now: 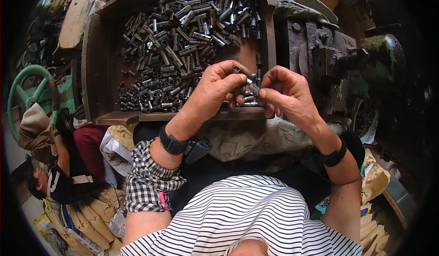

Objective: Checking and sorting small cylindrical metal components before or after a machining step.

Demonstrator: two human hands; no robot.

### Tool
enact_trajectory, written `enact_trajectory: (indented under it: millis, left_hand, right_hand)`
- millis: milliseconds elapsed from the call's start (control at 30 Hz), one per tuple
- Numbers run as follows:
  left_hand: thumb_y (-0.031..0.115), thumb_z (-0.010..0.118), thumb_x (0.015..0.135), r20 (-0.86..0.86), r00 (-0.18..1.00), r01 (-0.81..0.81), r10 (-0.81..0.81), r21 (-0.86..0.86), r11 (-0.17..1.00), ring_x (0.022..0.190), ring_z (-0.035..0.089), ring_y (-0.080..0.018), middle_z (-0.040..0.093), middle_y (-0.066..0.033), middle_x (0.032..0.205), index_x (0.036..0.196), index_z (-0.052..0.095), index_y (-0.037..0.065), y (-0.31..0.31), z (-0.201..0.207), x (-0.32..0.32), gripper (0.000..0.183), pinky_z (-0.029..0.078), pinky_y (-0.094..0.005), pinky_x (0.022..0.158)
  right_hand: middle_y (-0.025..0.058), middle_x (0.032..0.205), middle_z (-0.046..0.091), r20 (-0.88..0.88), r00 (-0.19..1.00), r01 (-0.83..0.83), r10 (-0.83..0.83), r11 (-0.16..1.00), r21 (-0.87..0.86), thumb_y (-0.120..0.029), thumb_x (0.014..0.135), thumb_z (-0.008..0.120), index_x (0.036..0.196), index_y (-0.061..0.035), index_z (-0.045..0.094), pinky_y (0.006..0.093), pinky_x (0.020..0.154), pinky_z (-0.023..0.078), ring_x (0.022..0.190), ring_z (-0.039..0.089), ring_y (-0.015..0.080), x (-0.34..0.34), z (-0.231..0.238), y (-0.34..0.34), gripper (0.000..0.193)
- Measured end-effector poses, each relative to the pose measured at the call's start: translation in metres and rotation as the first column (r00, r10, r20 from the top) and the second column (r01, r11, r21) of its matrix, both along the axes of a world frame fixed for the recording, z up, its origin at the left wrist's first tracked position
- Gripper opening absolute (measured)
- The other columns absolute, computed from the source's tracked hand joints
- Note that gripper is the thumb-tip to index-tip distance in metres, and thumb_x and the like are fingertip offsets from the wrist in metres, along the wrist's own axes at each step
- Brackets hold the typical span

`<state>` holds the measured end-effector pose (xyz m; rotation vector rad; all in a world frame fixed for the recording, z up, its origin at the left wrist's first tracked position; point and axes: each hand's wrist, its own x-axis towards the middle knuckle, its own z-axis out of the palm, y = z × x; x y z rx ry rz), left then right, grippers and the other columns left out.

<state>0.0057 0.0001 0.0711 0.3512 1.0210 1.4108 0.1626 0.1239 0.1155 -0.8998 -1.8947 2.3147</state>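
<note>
A person in a striped top [247,215] sits over a lap covered with worn patterned cloth [238,141], both wrists strapped with black bands. The left hand [215,93], above a checked sleeve cuff [148,178], is closed around a short metal tube [237,69] pinched at its fingertips, while the right hand [286,93] grips a second small metal tube [253,87] between thumb and fingers; the two hands meet just above the near edge of a wooden tray [98,64], toward its near right corner. Beyond them, the tray holds a dense heap of short grey metal tubes [183,32], piled thickest from its middle to its far right corner and thinner along the left side. To the right of the tray stands a dark, grimy machine [347,59] with a greenish casting. At the left edge sit a green handwheel [27,91] and, lower down, another person [55,173] seated below.
</note>
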Motion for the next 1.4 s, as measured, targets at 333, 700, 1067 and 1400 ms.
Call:
enact_trajectory:
  millis: [333, 700, 1067, 1400]
  left_hand:
    - [0.014, 0.055, 0.089, -0.012, 0.995, -0.102, 0.102, 0.007, 0.995, 0.053, 0.057, -0.0056, 0.061, -0.0018, 0.073, 0.098, 0.057, 0.003, 0.001, -0.003, 0.005, 0.014, 0.042, -0.0152, 0.043]
    - [0.017, 0.056, 0.090, -0.074, 0.993, -0.089, 0.091, 0.040, 0.995, 0.056, 0.058, -0.0067, 0.061, -0.0024, 0.074, 0.100, 0.055, 0.001, 0.001, 0.001, 0.007, 0.019, 0.043, -0.0162, 0.044]
    - [0.013, 0.055, 0.090, -0.290, 0.951, -0.112, 0.108, 0.003, 0.994, 0.056, 0.059, -0.0094, 0.062, -0.0066, 0.078, 0.103, 0.055, 0.000, 0.001, 0.010, 0.018, 0.018, 0.045, -0.0201, 0.047]
    - [0.008, 0.052, 0.091, -0.526, 0.848, 0.133, -0.067, 0.089, 0.987, 0.060, 0.064, -0.0130, 0.063, -0.0102, 0.079, 0.109, 0.051, -0.005, -0.003, 0.019, 0.019, 0.022, 0.050, -0.0236, 0.051]
  right_hand:
    - [0.0047, 0.074, 0.061, -0.040, 0.997, 0.055, -0.064, 0.978, -0.201, -0.007, 0.088, 0.054, 0.098, 0.0012, 0.053, 0.0151, 0.044, 0.044, 0.056, 0.060, 0.0054, -0.001, 0.000, 0.007, 0.013]
    - [0.0104, 0.078, 0.064, -0.063, 0.955, 0.279, -0.289, 0.952, -0.128, -0.015, 0.088, 0.059, 0.096, -0.0003, 0.050, 0.0206, 0.052, 0.053, 0.065, 0.066, 0.0128, 0.000, -0.013, 0.006, 0.019]
    - [0.0112, 0.078, 0.064, -0.008, 0.960, 0.266, -0.280, 0.922, -0.280, -0.015, 0.090, 0.056, 0.097, -0.0011, 0.050, 0.0198, 0.049, 0.051, 0.061, 0.065, 0.0129, 0.001, -0.012, -0.001, 0.017]
    - [0.0111, 0.070, 0.064, -0.086, 0.963, 0.179, -0.256, 0.844, -0.506, -0.011, 0.087, 0.060, 0.091, -0.0016, 0.054, 0.0174, 0.038, 0.045, 0.045, 0.057, 0.0079, 0.005, -0.016, 0.008, 0.012]
